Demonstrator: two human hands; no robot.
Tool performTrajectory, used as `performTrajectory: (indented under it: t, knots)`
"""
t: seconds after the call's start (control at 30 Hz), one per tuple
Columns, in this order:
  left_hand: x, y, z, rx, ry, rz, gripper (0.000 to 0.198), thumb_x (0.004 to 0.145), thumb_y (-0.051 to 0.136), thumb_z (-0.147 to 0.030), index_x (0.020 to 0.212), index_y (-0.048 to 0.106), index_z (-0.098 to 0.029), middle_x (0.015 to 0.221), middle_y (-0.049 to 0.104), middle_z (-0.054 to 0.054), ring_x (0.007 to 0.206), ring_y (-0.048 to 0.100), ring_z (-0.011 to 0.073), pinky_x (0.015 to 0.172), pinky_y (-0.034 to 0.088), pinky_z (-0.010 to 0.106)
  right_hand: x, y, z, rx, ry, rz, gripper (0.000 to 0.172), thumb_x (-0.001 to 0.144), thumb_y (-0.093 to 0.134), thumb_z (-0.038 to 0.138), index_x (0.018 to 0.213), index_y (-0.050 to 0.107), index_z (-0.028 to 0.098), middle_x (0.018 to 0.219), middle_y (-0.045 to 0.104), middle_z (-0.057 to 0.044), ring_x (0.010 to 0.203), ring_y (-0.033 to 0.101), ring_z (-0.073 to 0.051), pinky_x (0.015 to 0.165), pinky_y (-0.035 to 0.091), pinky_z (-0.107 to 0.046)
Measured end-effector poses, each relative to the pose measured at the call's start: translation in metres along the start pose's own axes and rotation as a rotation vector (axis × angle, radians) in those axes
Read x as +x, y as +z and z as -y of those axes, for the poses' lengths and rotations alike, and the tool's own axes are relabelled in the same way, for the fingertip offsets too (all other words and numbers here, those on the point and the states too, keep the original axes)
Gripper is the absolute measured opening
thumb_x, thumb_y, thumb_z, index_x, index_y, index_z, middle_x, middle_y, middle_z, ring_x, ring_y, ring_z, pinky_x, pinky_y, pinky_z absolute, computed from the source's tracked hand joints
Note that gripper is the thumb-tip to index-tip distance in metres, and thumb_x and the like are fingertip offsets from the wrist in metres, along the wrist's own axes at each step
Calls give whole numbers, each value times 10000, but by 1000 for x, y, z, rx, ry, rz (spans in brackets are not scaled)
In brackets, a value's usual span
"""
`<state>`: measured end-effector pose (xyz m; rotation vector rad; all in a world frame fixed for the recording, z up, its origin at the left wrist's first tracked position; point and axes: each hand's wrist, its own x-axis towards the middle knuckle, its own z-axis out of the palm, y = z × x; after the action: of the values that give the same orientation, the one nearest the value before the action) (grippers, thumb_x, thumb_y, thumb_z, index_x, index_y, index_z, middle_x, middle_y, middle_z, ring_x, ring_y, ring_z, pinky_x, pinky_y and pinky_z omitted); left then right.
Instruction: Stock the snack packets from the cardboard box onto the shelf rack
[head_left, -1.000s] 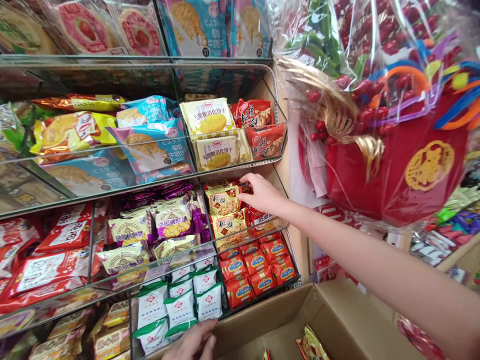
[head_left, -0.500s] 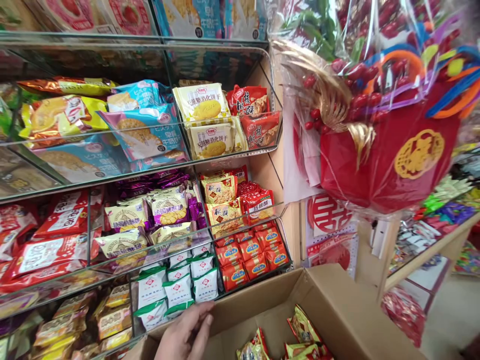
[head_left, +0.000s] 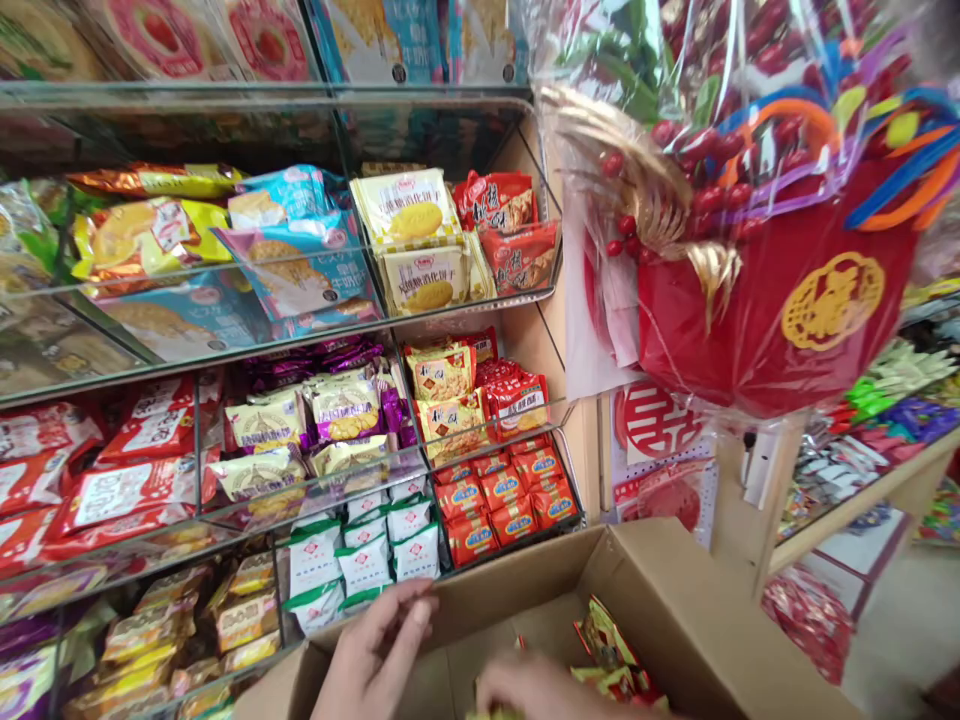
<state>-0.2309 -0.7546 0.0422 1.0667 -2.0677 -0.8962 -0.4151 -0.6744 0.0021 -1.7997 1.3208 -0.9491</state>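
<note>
My left hand point(head_left: 382, 645) hovers at the rear left part of an open cardboard box point(head_left: 660, 565). Its fingers are loosely bent, the thumb a little apart, with nothing visible between them. Down inside the box, my right hand point(head_left: 536, 688) is smeared by motion, and its fingertips are hard to make out. It covers part of the small yellow-and-red snack packets, one of which shows as a yellow edge beneath it. More of these packets point(head_left: 604, 635) lie to the right of that hand on the box bottom.
Behind the box rise tiered shelves with clear fronts, holding white-and-green packets point(head_left: 365, 568), red packets point(head_left: 501, 487) and yellow walnut-cookie packets point(head_left: 450, 420). A wrapped red bouquet point(head_left: 757, 300) hangs close at upper right. Farther right stands another shelf point(head_left: 862, 500) of goods.
My right hand has come into view from below and now reaches into the box over the packets. My left hand stays near the same spot, its fingers slightly more bent. The view has shifted slightly.
</note>
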Motion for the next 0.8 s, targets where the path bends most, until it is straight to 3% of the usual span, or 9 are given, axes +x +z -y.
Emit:
performTrajectory:
  t: [0.1, 0.2, 0.3, 0.43, 0.6, 0.8]
  knots:
    - [3, 10, -27, -132, -27, 10, 408, 826, 390, -515, 997, 591, -203, 918, 658, 54, 852, 605, 197, 762, 480, 294, 13, -23, 12, 311, -28, -143, 168, 718, 627, 261, 807, 517, 171, 703, 518, 36, 645, 485, -106, 599, 385, -227]
    - [17, 27, -46, -121, 17, -28, 349, 799, 449, -508, 813, 608, -198, 747, 603, 4, 753, 545, 166, 687, 435, 254, 25, -39, 22, 560, -115, -304, 211, 751, 590, 347, 775, 474, 172, 667, 462, 47, 602, 432, -89, 564, 355, -214]
    - [32, 44, -50, -144, 32, -96, 308, 791, 476, -484, 720, 555, -195, 647, 510, -34, 638, 453, 128, 599, 380, 226, 32, -40, 19, 541, -111, -452, 278, 786, 539, 419, 697, 431, 179, 602, 383, 60, 554, 359, -83, 518, 306, -214]
    - [41, 56, -39, -156, 67, -138, 345, 791, 468, -478, 595, 466, -195, 570, 400, -50, 575, 368, 113, 539, 333, 214, 35, -27, 4, 547, -105, -580, 340, 819, 494, 427, 618, 358, 189, 578, 312, 64, 545, 291, -82, 510, 273, -214]
    - [36, 61, -27, -155, 77, -140, 351, 811, 431, -465, 591, 465, -194, 555, 413, -42, 545, 364, 114, 505, 341, 215, 36, -12, -5, 761, -13, -579, 398, 791, 523, 451, 579, 307, 191, 556, 288, 67, 527, 256, -78, 491, 253, -209]
    - [31, 58, -28, -123, 112, -133, 277, 824, 450, -416, 695, 561, -198, 617, 539, -21, 592, 480, 133, 561, 396, 217, 32, -13, 4, 988, 62, -549, 446, 711, 604, 465, 556, 291, 187, 536, 284, 71, 508, 233, -71, 476, 245, -191]
